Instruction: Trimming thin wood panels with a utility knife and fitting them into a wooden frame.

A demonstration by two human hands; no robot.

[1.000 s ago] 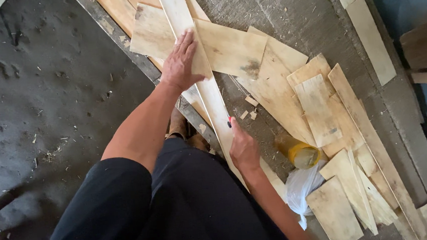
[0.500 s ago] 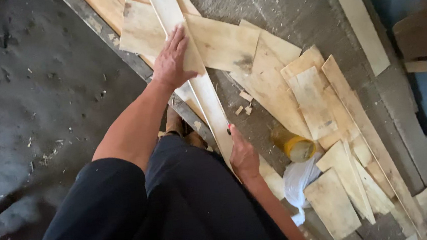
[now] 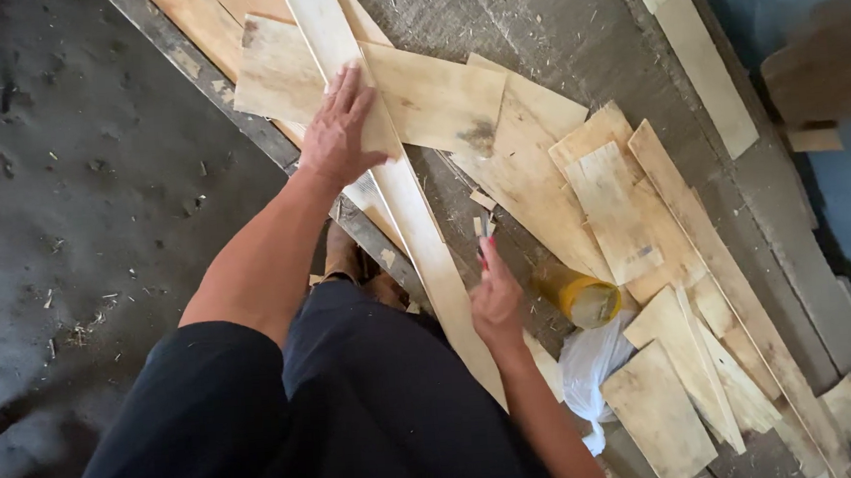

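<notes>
My left hand point(image 3: 338, 125) lies flat, fingers spread, on a long pale wooden strip point(image 3: 426, 249) that runs diagonally over a grey bench. My right hand point(image 3: 495, 299) rests at the strip's right edge, lower down. It is closed around a small thin dark tool point(image 3: 486, 227) whose tip sticks up past the fingers. Wide sheets of thin pale wood point(image 3: 436, 98) lie under and beside the strip.
Several offcuts of thin wood point(image 3: 633, 214) are piled to the right on the bench. A yellow round container point(image 3: 589, 299) and a white plastic bag point(image 3: 584, 368) lie by my right hand. Dark dusty floor point(image 3: 64, 214) is on the left. My bare foot point(image 3: 352, 264) shows below the bench edge.
The view has shifted slightly. My left hand stays pressed on the strip. My right hand has edged up along the strip, and the tool tip now shows above its fingers.
</notes>
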